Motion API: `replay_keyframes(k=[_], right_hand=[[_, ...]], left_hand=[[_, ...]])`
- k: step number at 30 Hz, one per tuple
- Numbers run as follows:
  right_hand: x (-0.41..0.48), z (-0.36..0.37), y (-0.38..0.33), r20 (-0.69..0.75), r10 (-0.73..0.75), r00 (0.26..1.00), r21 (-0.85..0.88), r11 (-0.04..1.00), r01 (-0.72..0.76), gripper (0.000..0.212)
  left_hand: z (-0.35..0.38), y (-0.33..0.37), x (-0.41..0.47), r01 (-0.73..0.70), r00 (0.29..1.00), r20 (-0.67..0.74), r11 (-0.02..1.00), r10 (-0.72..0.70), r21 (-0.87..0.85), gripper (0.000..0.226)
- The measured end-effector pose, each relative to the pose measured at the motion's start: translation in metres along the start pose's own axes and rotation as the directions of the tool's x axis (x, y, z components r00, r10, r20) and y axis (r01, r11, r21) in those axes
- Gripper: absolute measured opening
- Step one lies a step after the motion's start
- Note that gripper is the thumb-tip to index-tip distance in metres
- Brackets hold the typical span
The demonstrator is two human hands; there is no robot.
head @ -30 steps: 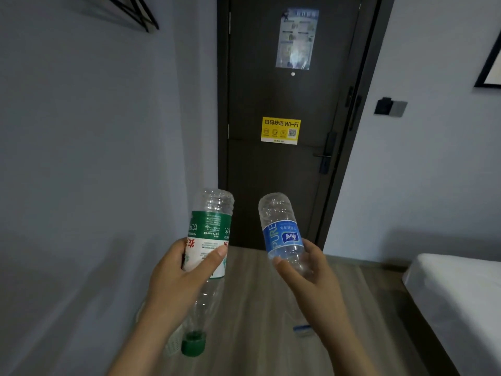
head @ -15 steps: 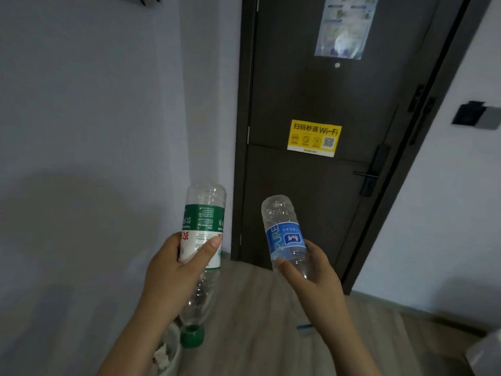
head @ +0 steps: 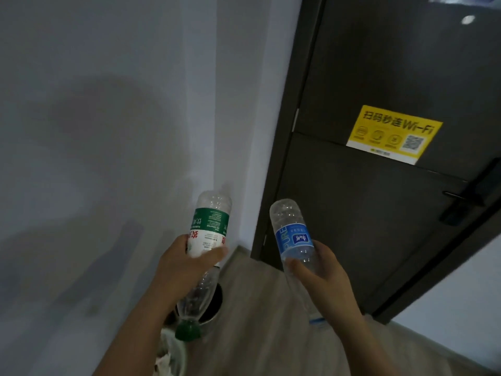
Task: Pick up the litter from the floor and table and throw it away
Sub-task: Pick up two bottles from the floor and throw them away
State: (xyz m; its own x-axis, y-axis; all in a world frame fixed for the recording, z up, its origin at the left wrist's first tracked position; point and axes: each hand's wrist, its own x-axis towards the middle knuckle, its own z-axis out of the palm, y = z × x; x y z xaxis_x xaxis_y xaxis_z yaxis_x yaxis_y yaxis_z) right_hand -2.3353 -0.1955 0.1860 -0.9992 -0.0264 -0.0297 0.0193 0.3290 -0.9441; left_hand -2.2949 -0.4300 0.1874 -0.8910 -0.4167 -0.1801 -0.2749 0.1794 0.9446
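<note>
bottles were in both hands, each held upside down with its cap toward the floor (head: 257, 308). left hand (head: 187, 264) was wrapped round the green-label bottle (head: 210, 229) at mid body, thumb across the white part of the label and fingers curled behind. right hand (head: 322, 278) gripped the blue-label bottle (head: 294, 237) just below its label, thumb in front, fingers curled round the far side. neither hand held anything else.

green-label bottle hung over what looked like a bin (head: 217, 313) in the corner by the wall (head: 108, 131), its green cap (head: 188, 332) low over the near rim. blue-label bottle was over bare floor to the right of the bin, apart from it, in front of the door (head: 379, 213).

step in hand was probably the drop. best done one at a time: lower the left bottle cap-first into the opening before the fingers let go (empty plastic bounces out easily), then bring the right hand across over the opening and do the same. a toss from where the right hand was would likely miss.

counts: two bottles, two caps, two hands, one bin, one door, one yellow wi-fi sticker (head: 393, 134). some pale crumpled stuff sat at the bottom edge, too blurred to tell.
</note>
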Motion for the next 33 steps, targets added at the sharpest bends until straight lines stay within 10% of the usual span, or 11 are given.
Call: replay_keyframes(k=[18, 33], right_hand=[[0.255, 0.123, 0.100, 0.310, 0.336, 0.889, -0.366, 0.906, -0.214, 0.063], [0.354, 0.204, 0.230, 0.464, 0.572, 0.677, -0.639, 0.745, -0.192, 0.056]], left_hand=[[0.039, -0.142, 0.238, 0.566, 0.825, -0.152, 0.797, -0.545, 0.210, 0.063], [0.112, -0.314, 0.362, 0.679, 0.698, -0.146, 0.582, -0.701, 0.446, 0.073]])
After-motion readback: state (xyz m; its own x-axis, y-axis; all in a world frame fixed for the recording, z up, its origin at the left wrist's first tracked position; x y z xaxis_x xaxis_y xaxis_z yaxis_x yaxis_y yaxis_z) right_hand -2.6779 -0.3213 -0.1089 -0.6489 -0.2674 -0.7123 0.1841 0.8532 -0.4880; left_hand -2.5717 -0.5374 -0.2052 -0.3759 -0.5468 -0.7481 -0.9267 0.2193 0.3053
